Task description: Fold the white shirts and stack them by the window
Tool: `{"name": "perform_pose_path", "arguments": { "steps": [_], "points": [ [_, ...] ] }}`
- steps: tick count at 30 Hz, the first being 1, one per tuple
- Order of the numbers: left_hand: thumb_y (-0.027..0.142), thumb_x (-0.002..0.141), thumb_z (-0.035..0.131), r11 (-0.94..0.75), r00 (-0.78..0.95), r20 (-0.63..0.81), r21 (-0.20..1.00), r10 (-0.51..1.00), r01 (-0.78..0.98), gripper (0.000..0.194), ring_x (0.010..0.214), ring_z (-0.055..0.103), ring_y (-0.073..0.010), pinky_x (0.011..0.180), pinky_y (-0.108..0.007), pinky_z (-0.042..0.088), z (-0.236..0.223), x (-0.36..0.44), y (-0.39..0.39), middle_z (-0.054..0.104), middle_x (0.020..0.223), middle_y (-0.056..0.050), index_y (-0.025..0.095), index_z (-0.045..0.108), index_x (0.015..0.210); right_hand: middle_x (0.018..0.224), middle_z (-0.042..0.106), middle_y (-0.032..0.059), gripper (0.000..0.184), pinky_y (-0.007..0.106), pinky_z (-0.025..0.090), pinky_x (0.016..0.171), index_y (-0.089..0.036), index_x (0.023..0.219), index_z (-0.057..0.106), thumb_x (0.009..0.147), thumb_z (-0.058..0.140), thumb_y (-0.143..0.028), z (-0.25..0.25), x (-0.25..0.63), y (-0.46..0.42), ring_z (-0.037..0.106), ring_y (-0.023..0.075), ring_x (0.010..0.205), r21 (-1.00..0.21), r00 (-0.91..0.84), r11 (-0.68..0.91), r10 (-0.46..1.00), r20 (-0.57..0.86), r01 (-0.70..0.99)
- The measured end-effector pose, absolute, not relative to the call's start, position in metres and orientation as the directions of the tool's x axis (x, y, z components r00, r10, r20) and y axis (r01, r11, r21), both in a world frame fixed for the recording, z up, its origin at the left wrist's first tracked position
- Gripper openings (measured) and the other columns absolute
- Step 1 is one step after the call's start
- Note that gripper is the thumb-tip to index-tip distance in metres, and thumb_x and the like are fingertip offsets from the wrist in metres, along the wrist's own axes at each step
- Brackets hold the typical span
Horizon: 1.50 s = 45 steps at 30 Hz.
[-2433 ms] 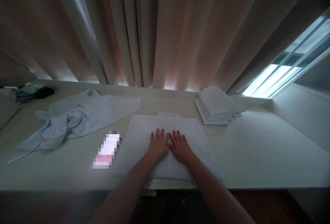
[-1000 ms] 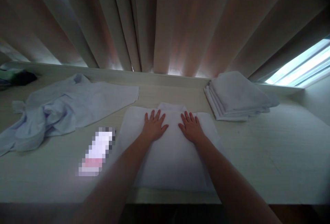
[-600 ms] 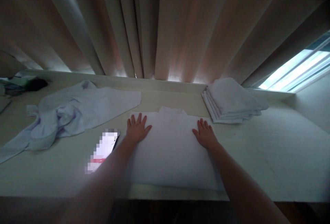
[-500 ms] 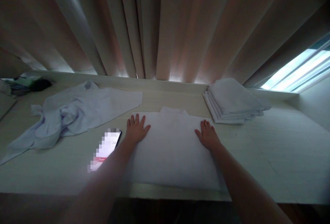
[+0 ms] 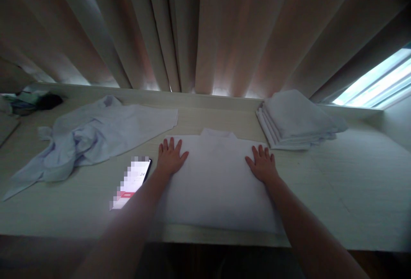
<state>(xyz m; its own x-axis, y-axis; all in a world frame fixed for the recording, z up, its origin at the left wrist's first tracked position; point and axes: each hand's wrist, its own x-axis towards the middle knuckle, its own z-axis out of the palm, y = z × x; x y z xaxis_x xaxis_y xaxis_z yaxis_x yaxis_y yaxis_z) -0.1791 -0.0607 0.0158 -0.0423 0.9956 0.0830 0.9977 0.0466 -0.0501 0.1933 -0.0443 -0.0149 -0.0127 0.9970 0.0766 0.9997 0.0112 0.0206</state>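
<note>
A folded white garment [image 5: 215, 180] lies flat at the front middle of a pale table [image 5: 337, 184], its collar toward the curtain. My left hand [image 5: 170, 159] rests flat on the garment's upper left corner, fingers spread and open. Over at the upper right corner my right hand [image 5: 262, 164] lies flat as well, fingers spread. Neither hand holds anything.
A lit phone [image 5: 131, 181] lies just left of the garment. A crumpled pale blue shirt [image 5: 93, 137] sprawls at the left. A stack of folded white cloths [image 5: 295, 120] sits at the back right. Heavy curtains [image 5: 205, 30] hang behind; a window [image 5: 375, 86] shows at right.
My hands have slid apart from the garment's middle to its upper corners, staying flat on it. In the last half second they barely moved.
</note>
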Motion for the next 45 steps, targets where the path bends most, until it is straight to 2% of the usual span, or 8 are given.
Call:
{"name": "perform_pose_path", "arguments": {
  "steps": [7,12,17,22,30,34,40,45],
  "points": [
    [0.062,0.081,0.018,0.050,-0.045,0.095,-0.056,0.994,0.997,0.069,0.131,0.012,-0.0346,0.103,-0.050,0.005,0.011,-0.180,-0.058,0.020,0.144,-0.011,0.022,0.022,0.137,0.145,0.012,0.0145,0.070,0.051,0.007,0.101,-0.015,0.139,0.019,0.084,0.017,-0.060,-0.016,0.194,-0.043,0.005,0.0317,0.131,0.022,-0.009,0.007,0.997,0.080,1.000],
    [0.057,0.082,0.023,0.024,-0.014,0.093,-0.102,0.996,0.994,0.067,0.130,0.010,-0.0369,0.101,-0.055,-0.002,0.036,-0.166,-0.065,0.023,0.142,-0.015,0.017,0.030,0.134,0.144,0.012,0.0162,0.070,0.054,0.007,0.101,-0.013,0.139,0.019,0.085,0.019,-0.058,0.004,0.193,-0.047,0.006,0.0325,0.131,0.030,-0.033,0.034,0.999,-0.035,0.999],
    [0.056,0.083,0.022,-0.079,0.086,0.112,-0.070,0.990,0.994,0.064,0.130,0.012,-0.0353,0.101,-0.054,0.000,0.054,-0.134,-0.114,0.021,0.143,-0.013,0.020,0.027,0.135,0.146,0.005,0.0113,0.064,0.050,0.008,0.103,-0.015,0.139,0.016,0.087,0.020,-0.051,0.026,0.182,-0.099,0.000,0.0286,0.132,-0.004,-0.201,0.201,0.979,-0.021,0.980],
    [0.057,0.083,0.024,-0.197,0.199,0.071,-0.029,0.978,0.980,0.062,0.130,0.013,-0.0345,0.101,-0.054,0.003,0.038,-0.133,-0.192,0.020,0.144,-0.011,0.025,0.024,0.136,0.146,0.003,0.0085,0.063,0.049,0.008,0.104,-0.019,0.139,0.018,0.086,0.024,-0.052,0.024,0.179,-0.178,0.000,0.0282,0.132,-0.044,-0.373,0.372,0.927,-0.034,0.927],
    [0.058,0.082,0.026,-0.140,0.140,0.087,-0.003,0.986,0.990,0.064,0.131,0.011,-0.0331,0.102,-0.052,0.000,0.025,-0.153,-0.222,0.022,0.144,-0.010,0.022,0.028,0.135,0.145,0.011,0.0082,0.058,0.048,0.006,0.104,-0.020,0.137,0.026,0.087,0.025,-0.050,0.011,0.184,-0.210,0.004,0.0262,0.132,-0.070,-0.243,0.245,0.969,0.035,0.967],
    [0.056,0.083,0.027,-0.167,0.166,0.065,0.005,0.984,0.986,0.061,0.131,0.013,-0.0324,0.102,-0.052,0.001,0.026,-0.160,-0.229,0.024,0.143,-0.011,0.023,0.031,0.135,0.145,0.013,0.0095,0.059,0.045,0.008,0.104,-0.019,0.136,0.028,0.086,0.025,-0.051,0.013,0.188,-0.212,0.007,0.0249,0.132,-0.091,-0.246,0.245,0.969,0.005,0.965],
    [0.056,0.083,0.027,-0.103,0.103,0.109,-0.013,0.989,0.995,0.061,0.132,0.004,-0.0353,0.100,-0.057,0.003,0.018,-0.174,-0.245,0.021,0.144,-0.011,0.024,0.029,0.135,0.146,0.012,0.0081,0.059,0.046,0.007,0.104,-0.019,0.138,0.025,0.087,0.024,-0.049,0.003,0.209,-0.224,0.005,0.0262,0.132,-0.096,-0.156,0.159,0.987,0.039,0.983],
    [0.058,0.082,0.026,-0.100,0.100,0.084,-0.002,0.991,0.995,0.063,0.132,0.002,-0.0352,0.100,-0.056,0.004,0.016,-0.172,-0.245,0.019,0.144,-0.010,0.025,0.028,0.136,0.146,0.012,0.0069,0.059,0.047,0.007,0.104,-0.020,0.138,0.023,0.087,0.025,-0.049,-0.003,0.211,-0.226,0.004,0.0264,0.132,-0.094,-0.134,0.136,0.990,0.034,0.986]
  ]
}}
